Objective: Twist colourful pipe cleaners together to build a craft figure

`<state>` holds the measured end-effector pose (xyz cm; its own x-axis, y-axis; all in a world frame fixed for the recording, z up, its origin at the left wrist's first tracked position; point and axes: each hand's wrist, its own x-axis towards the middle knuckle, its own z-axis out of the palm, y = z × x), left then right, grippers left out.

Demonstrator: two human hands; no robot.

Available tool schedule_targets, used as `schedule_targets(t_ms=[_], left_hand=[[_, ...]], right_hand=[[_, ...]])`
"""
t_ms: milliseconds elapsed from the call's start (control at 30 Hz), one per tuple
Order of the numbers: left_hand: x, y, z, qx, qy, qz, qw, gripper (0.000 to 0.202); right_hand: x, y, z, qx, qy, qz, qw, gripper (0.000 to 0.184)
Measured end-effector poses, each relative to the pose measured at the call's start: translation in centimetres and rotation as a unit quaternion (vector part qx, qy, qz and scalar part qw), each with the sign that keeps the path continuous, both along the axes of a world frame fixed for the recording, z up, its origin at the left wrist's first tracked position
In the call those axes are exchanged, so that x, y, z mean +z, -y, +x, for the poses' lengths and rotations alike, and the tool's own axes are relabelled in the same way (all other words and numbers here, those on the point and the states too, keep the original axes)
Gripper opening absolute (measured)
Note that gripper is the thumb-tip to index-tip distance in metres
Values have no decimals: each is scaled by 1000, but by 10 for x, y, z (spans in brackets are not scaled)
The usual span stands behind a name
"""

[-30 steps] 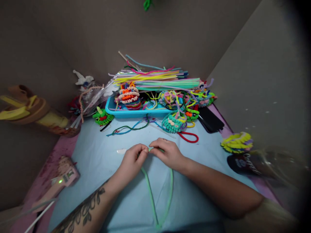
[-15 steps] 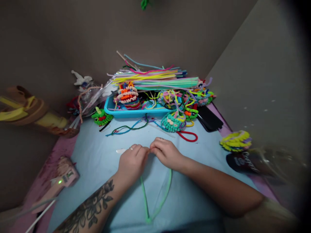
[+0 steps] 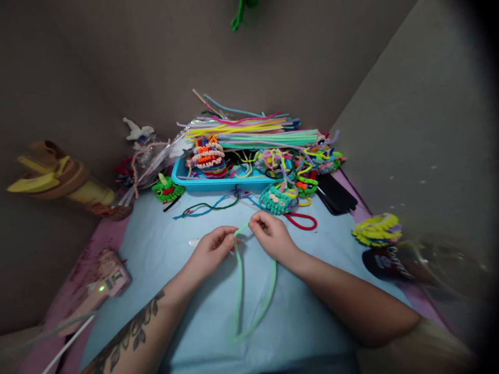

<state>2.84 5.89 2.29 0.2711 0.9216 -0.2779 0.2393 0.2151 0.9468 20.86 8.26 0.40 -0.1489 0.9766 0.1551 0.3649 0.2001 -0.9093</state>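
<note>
1. At the far left a brown and yellow thing (image 3: pixel 50 174) lies against the wall, off the pink table (image 3: pixel 99 241).
2. A pink glue gun (image 3: pixel 107 284) with a small green light on lies on the table's left edge, well apart from the hands. White sticks (image 3: pixel 68 344) lie nearer the person.
3. A light blue mat (image 3: pixel 156 259) covers the middle of the table, and both hands work over it.
4. At the back left sit a clear plastic bag (image 3: pixel 150 156) and a green woven figure (image 3: pixel 167 188), just beside a blue tray (image 3: pixel 218 182).
5. The tray holds coiled, many-coloured pieces. A bundle of long straight pipe cleaners (image 3: pixel 249 132) lies across its back.
6. Loose dark green and blue strands (image 3: pixel 208 208) lie on the mat between the tray and the hands.
7. A small white scrap (image 3: pixel 194 242) lies just left of the left hand (image 3: pixel 210 250).
8. The left hand pinches the green pipe cleaner (image 3: pixel 238 280) between thumb and fingertips, near its upper end.
9. The green pipe cleaner is bent double. Its bend lies on the mat close to the person, and both strands run up to the hands.
10. The right hand (image 3: pixel 273 239) pinches the same pipe cleaner's top end, fingers closed tight on it, very close to the left hand.
11. Just beyond the right hand lie a teal woven piece (image 3: pixel 275 199) and a red loop (image 3: pixel 303 222), the nearest clutter to the work.
12. Further right lie a black phone (image 3: pixel 335 195), a yellow and purple coil (image 3: pixel 377 229) and a dark packet (image 3: pixel 384 261) with white writing.
</note>
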Motion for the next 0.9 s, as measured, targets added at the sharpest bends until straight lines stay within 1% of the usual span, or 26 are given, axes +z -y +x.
schedule_targets(t_ms=[67, 133, 233, 300, 367, 400, 433, 467, 533, 600, 667, 733, 800, 900], left_hand=[[0, 0, 1, -6, -13, 20, 1000, 32], [0, 0, 1, 2, -19, 44, 999, 32], [0, -2, 0, 17, -16, 53, 998, 31], [-1, -3, -1, 12, -16, 57, 998, 31], [-2, -4, -2, 9, -23, 60, 998, 31], [-2, -5, -3, 17, -25, 62, 998, 31], [-1, -6, -5, 31, -24, 67, 997, 31], [1, -7, -8, 46, -20, 76, 996, 33], [6, -11, -16, 68, -11, 100, 993, 40], [12, -15, -24, 70, -14, 103, 992, 45], [17, -18, -31, 90, -27, 83, 992, 50], [18, -20, -36, 120, -43, 51, 991, 54], [17, -21, -38, 145, -46, 35, 988, 57], [13, -25, -43, 179, -34, 58, 982, 52]], right_hand=[[-2, 0, -2, 0, -48, -25, 999, 11], [-3, 0, -2, 14, -107, -54, 993, 11], [-2, -1, -2, 39, -178, -83, 980, 26], [0, -1, -1, 74, -187, -103, 974, 27], [2, -1, 0, 108, -165, -122, 973, 23], [2, -2, 1, 113, -152, -123, 974, 21], [2, -3, 2, 101, -144, -117, 978, 20], [1, -5, 4, 71, -144, -102, 982, 20], [-1, -12, 9, -18, -171, -65, 983, 21], [-4, -20, 15, -106, -217, -43, 970, 24], [-6, -26, 20, -153, -258, -44, 953, 27], [-9, -30, 24, -164, -284, -51, 943, 30], [-12, -32, 24, -159, -295, -51, 941, 31], [-13, -32, 23, -142, -286, -40, 947, 31]])
